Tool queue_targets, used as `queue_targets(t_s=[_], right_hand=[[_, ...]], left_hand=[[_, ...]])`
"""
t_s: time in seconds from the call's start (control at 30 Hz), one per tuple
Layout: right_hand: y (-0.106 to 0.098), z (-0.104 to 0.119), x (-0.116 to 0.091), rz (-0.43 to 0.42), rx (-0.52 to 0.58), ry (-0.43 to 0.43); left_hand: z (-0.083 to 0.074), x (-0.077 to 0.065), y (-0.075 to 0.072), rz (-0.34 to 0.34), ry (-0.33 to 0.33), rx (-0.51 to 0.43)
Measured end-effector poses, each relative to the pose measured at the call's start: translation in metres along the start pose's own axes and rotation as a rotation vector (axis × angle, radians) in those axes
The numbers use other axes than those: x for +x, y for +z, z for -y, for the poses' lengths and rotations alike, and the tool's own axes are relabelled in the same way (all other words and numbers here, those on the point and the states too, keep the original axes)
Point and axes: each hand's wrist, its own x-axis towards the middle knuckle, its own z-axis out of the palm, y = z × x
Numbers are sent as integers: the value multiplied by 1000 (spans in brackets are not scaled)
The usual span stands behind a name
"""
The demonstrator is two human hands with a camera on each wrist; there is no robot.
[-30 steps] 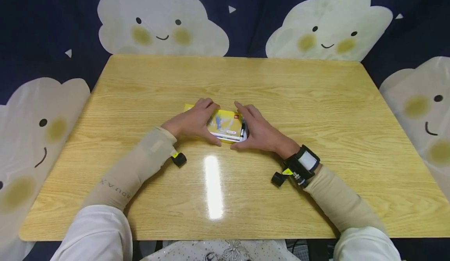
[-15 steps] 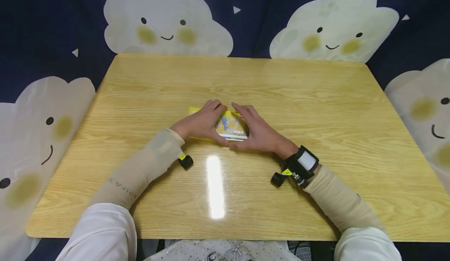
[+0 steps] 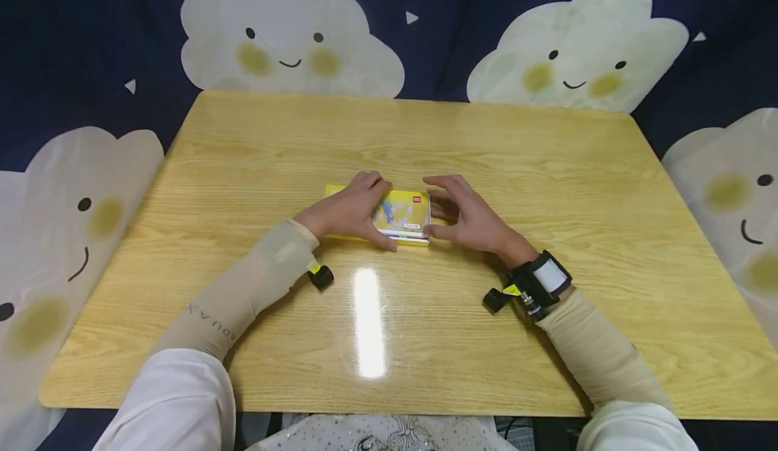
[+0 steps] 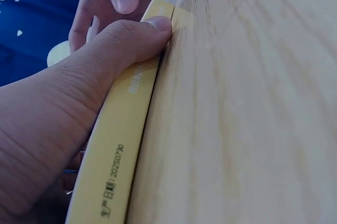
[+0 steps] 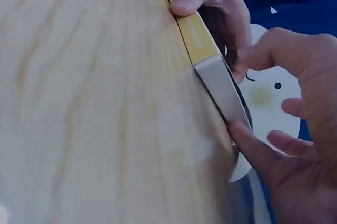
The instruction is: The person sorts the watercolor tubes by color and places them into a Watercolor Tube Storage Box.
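A flat yellow box point(image 3: 399, 209) with a printed top lies on the table. My left hand point(image 3: 348, 208) grips it across its width, thumb on the near long side point(image 4: 108, 145) and fingers at the far side; the palm hides much of its left half. At the right end, my right hand point(image 3: 477, 223) has its fingers loosely spread. Its thumb is close by the near corner, and in the right wrist view a fingertip point(image 5: 239, 129) rests at the white end face point(image 5: 224, 87). That end face sits about level with the yellow sleeve.
A pale wooden table point(image 3: 516, 161) spreads around the hands, its front edge near the body. Behind it hangs a dark blue curtain point(image 3: 431, 39) with cloud faces. Small black wrist cameras point(image 3: 321, 277) hang under both wrists close over the tabletop.
Earlier, an inner part with a dark pen-like item stuck out at the box's right end; now it is inside. My right hand has drawn back to the right; my left keeps its grip.
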Motion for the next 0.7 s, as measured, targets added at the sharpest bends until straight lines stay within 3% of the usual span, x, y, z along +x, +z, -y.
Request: queue_targets(t_s=[0.33,0.7], right_hand=[[-1,10,-5,-99,-127,83],[5,27,-4,-104,-19,72]], left_hand=[[-3,1,-1,11,-7,3],[-5,3,-1,0,12,9]])
